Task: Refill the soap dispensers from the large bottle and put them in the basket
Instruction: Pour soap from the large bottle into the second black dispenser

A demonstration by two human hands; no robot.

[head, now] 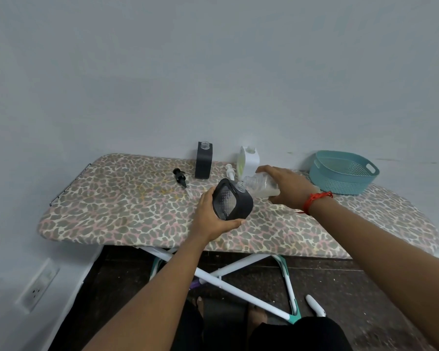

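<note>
**A:** What have the hands got hold of?

**B:** The left hand (213, 219) is wrapped round the base of the windowed dark dispenser (232, 202) and holds it tilted above the ironing board (112, 211). The right hand (287, 188) grips the large clear bottle (260, 184) round its body. The bottle is tipped nearly flat, with its mouth right at the dispenser's open neck.

**A:** How should the pour go?

**B:** I'd keep the two necks together, raise the bottle's base slowly, and watch the level through the window. Holding the dispenser more upright would probably leave more margin before it spills.

**A:** And the room around it?

**B:** The pour hangs over the middle of the board, so a drip would likely land on the cover. Behind it, the upright dark dispenser (203, 160) and the white dispenser (250, 160) stand uncapped near the back edge. The black pump (180, 178) and the white pump (230, 171) lie beside them. The teal basket (340, 181) sits at the right end, just beyond the right hand, and the way to it looks open.
</note>
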